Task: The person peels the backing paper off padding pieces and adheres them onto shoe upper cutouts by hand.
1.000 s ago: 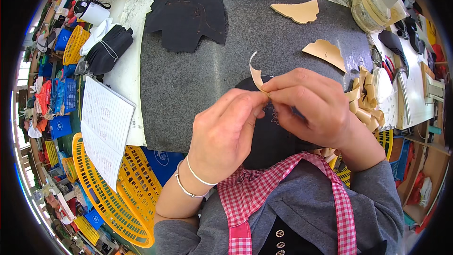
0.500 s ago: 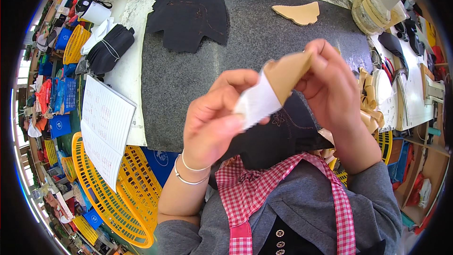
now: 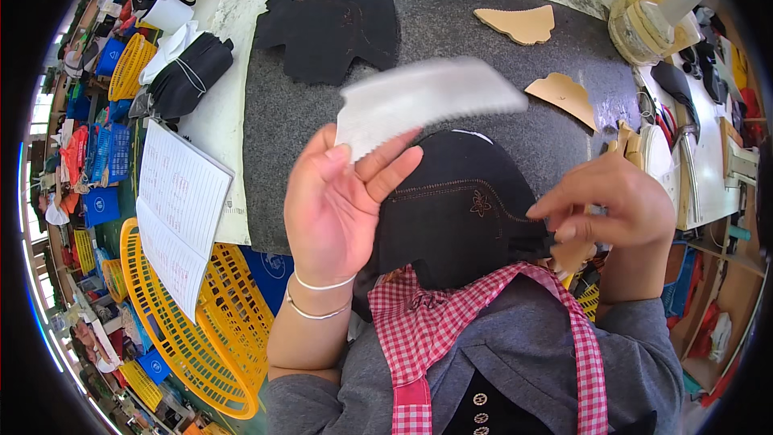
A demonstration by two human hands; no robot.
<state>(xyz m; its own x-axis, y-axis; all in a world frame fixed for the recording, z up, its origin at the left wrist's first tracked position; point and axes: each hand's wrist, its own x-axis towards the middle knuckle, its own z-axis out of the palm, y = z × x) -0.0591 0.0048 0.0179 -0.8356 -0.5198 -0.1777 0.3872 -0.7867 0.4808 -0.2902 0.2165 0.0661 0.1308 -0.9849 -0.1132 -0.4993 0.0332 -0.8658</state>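
Observation:
My left hand point(image 3: 334, 213) pinches one end of a curved white piece point(image 3: 431, 101) with a zigzag edge, held up over the dark mat and blurred by motion. To the right, my right hand point(image 3: 616, 201) has its forefinger and thumb apart. A blurred tan scrap point(image 3: 570, 256) shows just below those fingers, seemingly out of their hold. Between my hands, close to my body, lies a black cut fabric piece point(image 3: 451, 213) with a stitched flower and seam line. Two tan scalloped pieces point(image 3: 519, 24) lie on the mat, the nearer beyond my right hand.
A stack of black pieces point(image 3: 330, 20) lies at the mat's far left. A glue pot point(image 3: 652, 20) stands far right. At left are a tied black bundle point(image 3: 193, 76), an open notebook point(image 3: 181, 217) and a yellow basket point(image 3: 217, 314). Tan scraps lie at the mat's right edge.
The tan sheet has come off the white piece. My right hand has moved down and right, away from my left hand. The white piece now stretches out over the mat.

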